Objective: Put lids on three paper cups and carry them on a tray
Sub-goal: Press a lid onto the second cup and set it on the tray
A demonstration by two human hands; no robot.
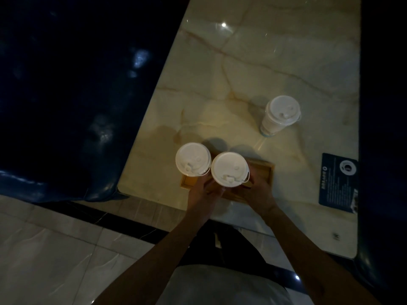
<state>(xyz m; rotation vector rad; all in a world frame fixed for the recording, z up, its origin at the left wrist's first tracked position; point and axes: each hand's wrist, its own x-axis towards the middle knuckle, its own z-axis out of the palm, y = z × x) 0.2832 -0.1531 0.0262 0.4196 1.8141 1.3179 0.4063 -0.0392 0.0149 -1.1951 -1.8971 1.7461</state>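
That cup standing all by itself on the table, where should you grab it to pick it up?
Probably round its paper side, just under the lid, with fingers curled round it. The lone cup stands upright on the marble table, clear of the tray, so a hand can come in level from the near side. Lifting by the lid alone might pop it off.

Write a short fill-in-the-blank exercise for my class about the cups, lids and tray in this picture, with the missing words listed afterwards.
1. The number of cups standing on the wooden tray is ____.
2. The third cup stands off the tray, on the marble ____.
3. Every cup in view wears a white ____.
4. The left hand and right hand both reach to the cup on the ____.

Missing words: two; table; lid; tray
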